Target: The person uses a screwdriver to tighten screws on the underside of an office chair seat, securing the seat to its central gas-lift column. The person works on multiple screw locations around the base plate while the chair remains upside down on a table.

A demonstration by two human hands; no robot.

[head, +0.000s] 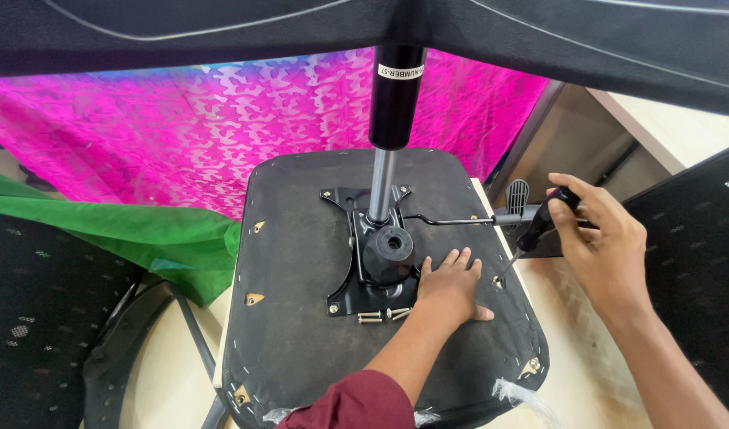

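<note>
**Driving a screw into the underside of the chair seat**

My left hand (448,287) lies flat and open on the upturned chair seat (301,318), fingers spread, just beside the black metal plate (350,292) that is fixed in the middle. It grips nothing; it only presses the seat down. My right hand (599,238) is closed around the black handle of a screwdriver (538,226). The thin shaft goes down and to the left, and its tip stands at a small hole near the right edge of the seat, close to my left fingertips.

To do this well, I think the shaft must stand straight over the hole, not slanted as now, so the tip does not slip out. I should push down while I turn, and keep the left hand heavy on the seat so it does not rotate on the table (571,373). My fingers are near the tip, so a slip could hurt them.

Some loose bolts (384,315) lie on the seat just below the plate, and the gas cylinder (392,103) rises from it.
</note>
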